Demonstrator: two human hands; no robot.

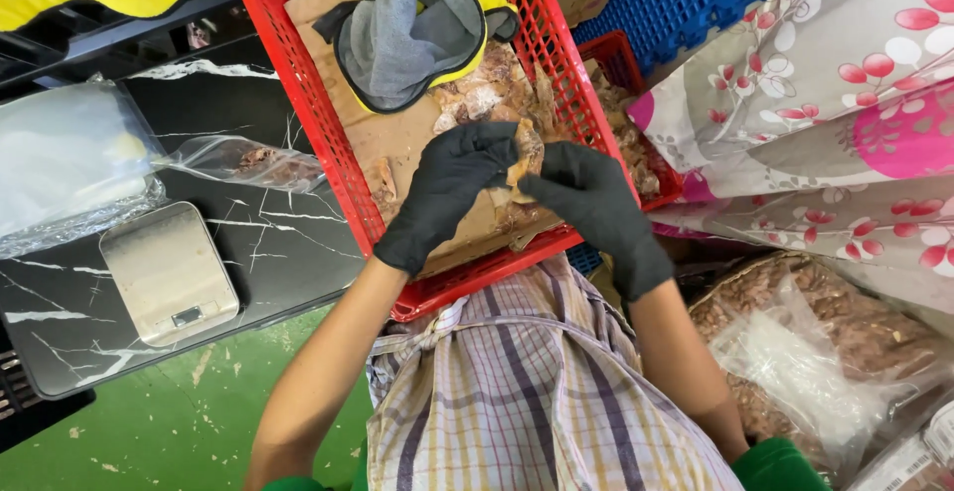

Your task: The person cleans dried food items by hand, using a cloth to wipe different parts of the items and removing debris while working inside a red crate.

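Black-gloved left hand (pixel 449 193) and right hand (pixel 596 208) pinch one brown dried piece (pixel 521 168) together over the red crate (pixel 318 118); more pieces lie at 12 o'clock

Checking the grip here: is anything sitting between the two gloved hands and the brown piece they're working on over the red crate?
Nothing visible: left hand and right hand both touch the brown piece directly.

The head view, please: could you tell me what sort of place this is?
Probably a small food-packing workspace: gloved hands, left and right, sort dried pieces over a red crate, with a scale and filled bags nearby.
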